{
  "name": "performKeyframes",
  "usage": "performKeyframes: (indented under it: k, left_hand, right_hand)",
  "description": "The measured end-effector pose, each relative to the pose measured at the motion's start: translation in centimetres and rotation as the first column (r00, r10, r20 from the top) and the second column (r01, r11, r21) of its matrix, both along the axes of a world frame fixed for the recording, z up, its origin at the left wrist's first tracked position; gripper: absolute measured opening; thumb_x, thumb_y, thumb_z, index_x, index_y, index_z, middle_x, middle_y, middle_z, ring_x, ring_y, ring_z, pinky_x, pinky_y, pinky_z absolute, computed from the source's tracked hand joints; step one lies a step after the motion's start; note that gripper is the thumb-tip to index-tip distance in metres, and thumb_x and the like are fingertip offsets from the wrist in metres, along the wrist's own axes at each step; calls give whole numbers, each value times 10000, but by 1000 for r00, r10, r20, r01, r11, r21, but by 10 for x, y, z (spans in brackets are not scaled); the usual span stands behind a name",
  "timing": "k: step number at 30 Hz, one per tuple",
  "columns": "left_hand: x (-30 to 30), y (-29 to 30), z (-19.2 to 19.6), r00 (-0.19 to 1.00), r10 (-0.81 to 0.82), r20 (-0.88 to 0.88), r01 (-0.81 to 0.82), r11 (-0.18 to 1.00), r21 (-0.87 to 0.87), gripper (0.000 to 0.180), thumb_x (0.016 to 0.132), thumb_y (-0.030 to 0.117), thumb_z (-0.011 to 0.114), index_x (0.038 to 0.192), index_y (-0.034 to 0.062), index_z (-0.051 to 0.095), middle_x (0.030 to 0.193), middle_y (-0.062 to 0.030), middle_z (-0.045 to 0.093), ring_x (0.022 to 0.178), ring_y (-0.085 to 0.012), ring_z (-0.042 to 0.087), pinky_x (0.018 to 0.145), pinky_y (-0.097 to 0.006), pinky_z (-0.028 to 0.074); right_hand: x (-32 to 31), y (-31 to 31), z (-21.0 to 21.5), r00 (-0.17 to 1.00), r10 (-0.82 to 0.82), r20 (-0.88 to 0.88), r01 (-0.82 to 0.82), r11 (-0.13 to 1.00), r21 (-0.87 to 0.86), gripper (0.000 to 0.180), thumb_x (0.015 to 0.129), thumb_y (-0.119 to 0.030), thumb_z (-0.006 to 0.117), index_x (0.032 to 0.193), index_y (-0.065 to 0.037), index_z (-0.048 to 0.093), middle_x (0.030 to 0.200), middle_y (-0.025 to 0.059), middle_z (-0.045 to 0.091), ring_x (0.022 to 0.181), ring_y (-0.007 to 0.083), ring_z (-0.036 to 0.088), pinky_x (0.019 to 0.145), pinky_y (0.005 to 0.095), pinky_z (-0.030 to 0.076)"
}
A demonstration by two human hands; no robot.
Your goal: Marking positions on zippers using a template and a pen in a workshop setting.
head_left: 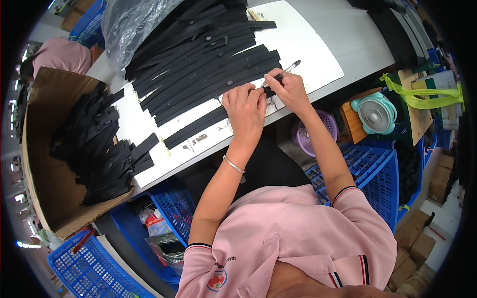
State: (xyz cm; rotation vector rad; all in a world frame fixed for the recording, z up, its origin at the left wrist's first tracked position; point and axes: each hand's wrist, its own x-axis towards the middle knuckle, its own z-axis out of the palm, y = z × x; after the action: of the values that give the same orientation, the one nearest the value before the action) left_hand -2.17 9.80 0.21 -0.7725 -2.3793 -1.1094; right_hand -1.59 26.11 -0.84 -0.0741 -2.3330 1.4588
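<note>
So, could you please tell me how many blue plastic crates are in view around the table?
4, perhaps more hidden: one blue plastic crate at the lower left corner, one under the table edge, one right of the person, one at the top left.

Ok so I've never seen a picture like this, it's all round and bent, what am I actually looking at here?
The picture comes from a wide-angle camera worn on a person's head, looking down, so straight edges curve. No machine here: two bare hands work at a white table. The left hand presses down on a long black strip. The right hand holds a pen at that strip's end. Behind lies a big pile of black strips. To the left a cardboard box holds shorter black pieces. Blue crates and a small fan sit below the table.
</note>
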Motion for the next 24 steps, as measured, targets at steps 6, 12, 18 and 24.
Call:
performKeyframes:
  k: [6,12,18,24]
  left_hand:
    - [0,0,0,1000,13,-6,-13,1000,-20,134,794,82,786,916,48,745,1016,-43,648,1005,-247,575,973,-417,378]
    - [1,0,-2,1000,21,-5,-21,1000,-16,128,790,83,791,906,54,744,1011,-36,649,1003,-241,575,976,-413,374]
    - [-1,0,-2,999,28,-18,-28,1000,-6,122,790,80,793,898,56,743,997,-25,651,989,-237,577,976,-413,375]
    - [1,-1,0,997,70,-30,-71,995,-67,200,793,128,819,977,83,756,1118,-44,649,1078,-252,569,1001,-426,357]
  right_hand:
    - [-1,-3,-2,998,-1,-67,6,997,77,196,936,-162,707,818,-5,697,631,85,624,515,174,544,514,301,422]
    - [8,1,1,999,53,-7,-54,996,-64,204,922,-144,701,805,23,689,660,110,655,537,182,587,524,304,440]
    - [6,1,5,995,96,-35,-96,995,21,216,902,-156,696,775,19,686,663,118,662,558,210,618,545,329,454]
    - [4,1,7,994,107,-28,-104,989,109,214,893,-178,686,771,-3,691,652,125,640,546,247,599,544,343,447]
